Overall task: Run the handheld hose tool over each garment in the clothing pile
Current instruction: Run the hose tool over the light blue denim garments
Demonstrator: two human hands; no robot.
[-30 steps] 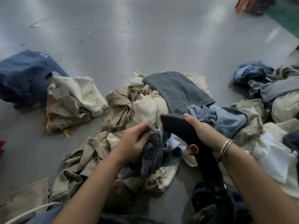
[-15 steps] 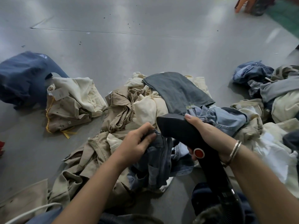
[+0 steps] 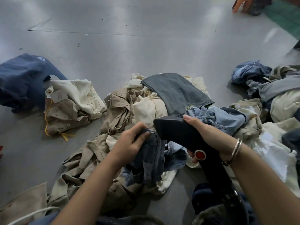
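A pile of beige, cream and denim garments (image 3: 129,108) lies on the grey floor in front of me. My left hand (image 3: 131,140) grips the top edge of a dark blue denim garment (image 3: 151,159) and holds it up above the pile. My right hand (image 3: 206,135), a bracelet on its wrist, is wrapped round the black handheld hose tool (image 3: 177,130) with a red button. The tool's flat head touches the denim right beside my left fingers. Its ribbed hose (image 3: 233,198) runs down to the bottom right.
A dark grey garment (image 3: 175,91) tops the pile; light blue jeans (image 3: 224,117) lie right of it. Separate heaps sit left, navy (image 3: 21,82) and cream-tan (image 3: 69,103), and far right (image 3: 279,98). A white cord (image 3: 32,213) crosses bottom left. Bare floor stretches beyond.
My left hand has lifted the dark denim garment higher off the pile. The tool head has slid left and slightly down against the fabric, close to my left fingers.
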